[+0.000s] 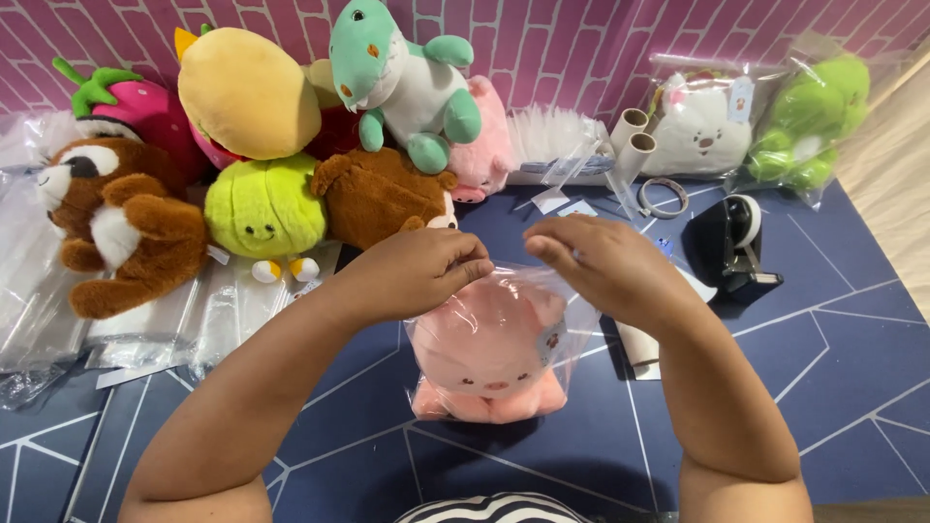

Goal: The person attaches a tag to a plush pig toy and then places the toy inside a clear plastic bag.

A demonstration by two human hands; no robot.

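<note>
A pink brick-pattern wall backs a dark blue counter lined with pale angular stripes. From my head camera, both my hands meet over a clear bag that stands upright in the middle, a pink plush inside it, face toward me. My left hand has its fingers curled shut on the bag's top edge; my right hand pinches the same edge from the other side, fingertips nearly touching the left's, so the mouth is held up and gathered above the toy.

Behind my left arm a heap of loose plush toys crowds the wall, with a stack of empty bags lying flat at the counter's left edge. To my right a black tape dispenser sits near my wrist, and two bagged toys lean at the back. Open blue counter lies nearest me, on both sides of the bag.
</note>
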